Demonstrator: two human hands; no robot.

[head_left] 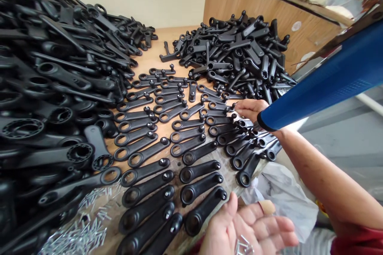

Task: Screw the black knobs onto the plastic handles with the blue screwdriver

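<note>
Cranks [146,170], black, ring-ended, left hand [248,223] spread beneath pins [243,246], right hand [251,106] with unclear grip

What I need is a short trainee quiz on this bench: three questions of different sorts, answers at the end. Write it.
1. What lies in the open palm of the left hand?

2. True or false: a blue tube hides part of the right hand from the camera.

3. Multiple choice: the laid-out black handles mostly have their ring ends toward the picture's
a) left
b) right
c) top

Key
1. Small metal pins
2. True
3. a
</note>
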